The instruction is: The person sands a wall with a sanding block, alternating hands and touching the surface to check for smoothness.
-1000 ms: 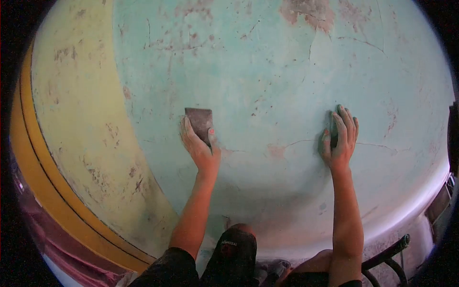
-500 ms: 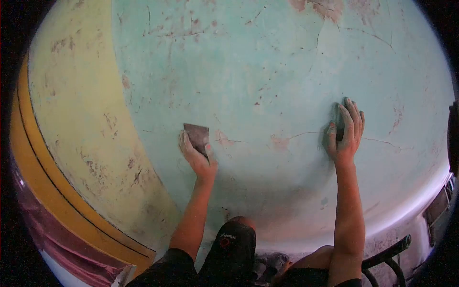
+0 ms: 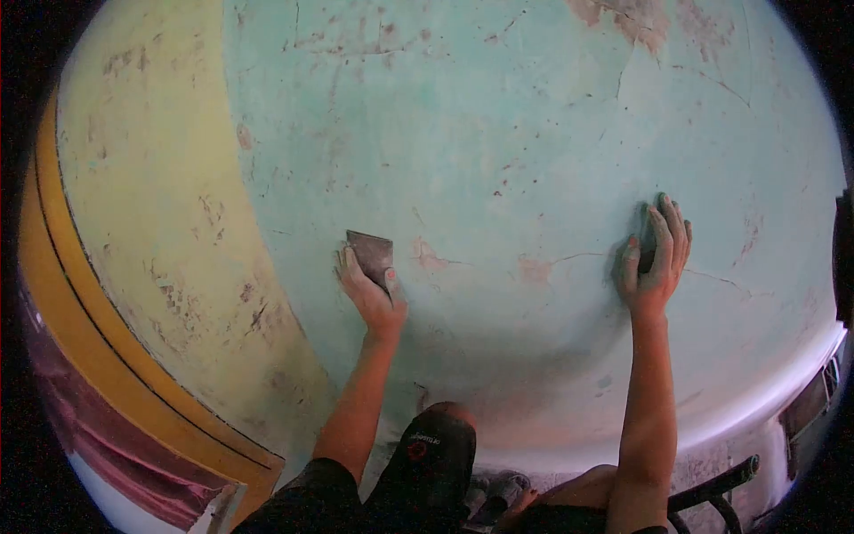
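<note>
Beyond knee (image 3: 451, 413), left hand (image 3: 374, 301) closed round side edges of dark flat block (image 3: 371, 253) at wall (image 3: 480, 311); right hand (image 3: 659, 271) half curled, hold on dark piece (image 3: 648, 256) unclear. Dusty grip could slip; pressing over crack (image 3: 578, 257) could chip wall.

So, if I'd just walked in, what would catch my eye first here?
Probably the big, pale green wall, cracked and stained, with a yellow band on the left. Then the two dusty hands: the left hand, left of centre, holds a dark flat block. The right hand, farther right, curves over something dark, hard to make out.
</note>
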Tool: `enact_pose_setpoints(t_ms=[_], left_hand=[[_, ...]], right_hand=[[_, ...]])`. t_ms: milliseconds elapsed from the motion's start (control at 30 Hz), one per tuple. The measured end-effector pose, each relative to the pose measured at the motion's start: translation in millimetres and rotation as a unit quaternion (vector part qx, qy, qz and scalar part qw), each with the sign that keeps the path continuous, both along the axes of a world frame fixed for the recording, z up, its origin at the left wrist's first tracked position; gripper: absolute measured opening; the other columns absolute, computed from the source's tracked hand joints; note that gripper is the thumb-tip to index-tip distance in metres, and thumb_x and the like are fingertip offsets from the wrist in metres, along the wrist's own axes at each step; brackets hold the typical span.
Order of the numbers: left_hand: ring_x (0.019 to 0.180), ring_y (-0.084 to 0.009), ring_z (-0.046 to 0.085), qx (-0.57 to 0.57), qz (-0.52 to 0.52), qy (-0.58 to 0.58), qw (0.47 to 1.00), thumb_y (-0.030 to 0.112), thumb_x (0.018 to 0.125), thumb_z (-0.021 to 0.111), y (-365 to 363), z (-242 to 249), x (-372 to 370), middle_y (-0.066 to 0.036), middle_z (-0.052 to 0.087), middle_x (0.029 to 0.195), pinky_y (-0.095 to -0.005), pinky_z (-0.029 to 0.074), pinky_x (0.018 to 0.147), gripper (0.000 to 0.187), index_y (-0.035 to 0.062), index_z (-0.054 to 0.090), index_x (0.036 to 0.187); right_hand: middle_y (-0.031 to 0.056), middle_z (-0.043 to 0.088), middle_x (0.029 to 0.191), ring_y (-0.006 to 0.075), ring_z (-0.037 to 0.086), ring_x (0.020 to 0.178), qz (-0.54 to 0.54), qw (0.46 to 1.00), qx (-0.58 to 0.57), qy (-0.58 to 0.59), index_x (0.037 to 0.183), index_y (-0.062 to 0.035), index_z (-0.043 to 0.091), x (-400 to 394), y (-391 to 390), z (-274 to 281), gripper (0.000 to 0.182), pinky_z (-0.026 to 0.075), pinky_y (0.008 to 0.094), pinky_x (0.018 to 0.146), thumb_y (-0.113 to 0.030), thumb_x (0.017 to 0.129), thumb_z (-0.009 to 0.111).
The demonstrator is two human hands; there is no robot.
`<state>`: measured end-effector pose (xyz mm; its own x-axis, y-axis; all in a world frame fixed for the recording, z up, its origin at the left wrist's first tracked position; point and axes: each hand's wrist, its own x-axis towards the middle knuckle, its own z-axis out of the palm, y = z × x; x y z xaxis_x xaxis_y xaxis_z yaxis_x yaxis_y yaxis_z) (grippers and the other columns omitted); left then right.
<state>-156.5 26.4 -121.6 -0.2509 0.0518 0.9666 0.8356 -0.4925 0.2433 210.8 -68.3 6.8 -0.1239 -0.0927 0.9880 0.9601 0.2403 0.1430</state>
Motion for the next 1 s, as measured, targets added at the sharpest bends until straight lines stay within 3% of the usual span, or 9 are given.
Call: enact_pose_setpoints(t_ms=[167, 333, 467, 533, 667, 900, 1000], left_hand=[[0.136, -0.0491, 0.029, 0.000, 0.010, 0.008, 1.000, 0.040, 0.099, 0.043, 1, -19, 0, -0.031, 0.032, 0.146, -0.0621, 0.017, 0.112, 0.070, -0.0086, 0.023, 0.144], [0.137, -0.0481, 0.029, 0.005, 0.009, -0.013, 1.000, 0.040, 0.099, 0.043, 3, 29, -9, -0.030, 0.032, 0.146, -0.0626, 0.016, 0.112, 0.068, -0.0076, 0.024, 0.145], [0.137, -0.0474, 0.029, 0.007, 0.007, 0.011, 1.000, 0.039, 0.099, 0.045, 0, 22, -3, -0.029, 0.032, 0.147, -0.0627, 0.016, 0.112, 0.068, -0.0065, 0.025, 0.145], [0.134, -0.0455, 0.033, 0.015, 0.068, 0.027, 0.997, 0.038, 0.099, 0.046, 2, 41, -5, -0.029, 0.034, 0.146, -0.0548, 0.019, 0.112, 0.068, -0.0077, 0.023, 0.145], [0.134, -0.0448, 0.034, 0.029, 0.032, 0.009, 0.999, 0.036, 0.099, 0.047, 4, 103, -2, -0.027, 0.035, 0.146, -0.0532, 0.020, 0.113, 0.066, -0.0061, 0.026, 0.144], [0.133, -0.0430, 0.035, 0.054, 0.013, 0.037, 0.998, 0.035, 0.099, 0.049, 1, 75, 13, -0.026, 0.037, 0.144, -0.0521, 0.025, 0.110, 0.064, -0.0065, 0.030, 0.143], [0.132, -0.0432, 0.036, 0.069, 0.012, 0.031, 0.997, 0.035, 0.099, 0.050, 1, 119, 7, -0.026, 0.038, 0.144, -0.0524, 0.025, 0.110, 0.064, -0.0067, 0.029, 0.143]], right_hand=[[0.0148, 0.054, 0.138, 0.0331, 0.047, 0.132, 0.008, 1.000, 0.008, 0.001, 0.126, -0.0069, 0.056, 0, 2, 0, 0.043, 0.027, 0.0528, 0.113, -0.007, 0.083, 0.057], [0.0146, 0.054, 0.138, 0.0324, 0.047, 0.131, 0.000, 1.000, 0.011, -0.006, 0.126, -0.0071, 0.056, -1, 2, 0, 0.041, 0.027, 0.0529, 0.113, -0.007, 0.084, 0.055], [0.0145, 0.054, 0.138, 0.0321, 0.048, 0.131, -0.005, 1.000, 0.006, 0.002, 0.126, -0.0076, 0.056, 1, 1, -1, 0.041, 0.027, 0.0533, 0.113, -0.008, 0.084, 0.055], [0.0144, 0.053, 0.138, 0.0323, 0.048, 0.131, -0.009, 1.000, 0.002, 0.002, 0.125, -0.0079, 0.056, 0, 0, -1, 0.042, 0.027, 0.0535, 0.113, -0.008, 0.083, 0.056], [0.0142, 0.053, 0.139, 0.0323, 0.047, 0.131, -0.014, 1.000, 0.000, -0.001, 0.126, -0.0080, 0.055, 1, 3, -2, 0.044, 0.027, 0.0534, 0.113, -0.007, 0.083, 0.057], [0.0144, 0.053, 0.139, 0.0327, 0.046, 0.132, -0.006, 1.000, -0.003, 0.009, 0.126, -0.0080, 0.056, -1, -2, -1, 0.044, 0.026, 0.0536, 0.113, -0.009, 0.082, 0.057], [0.0145, 0.053, 0.139, 0.0335, 0.046, 0.131, -0.005, 1.000, -0.009, 0.008, 0.126, -0.0074, 0.056, 1, 1, -1, 0.044, 0.027, 0.0536, 0.113, -0.009, 0.082, 0.058]])
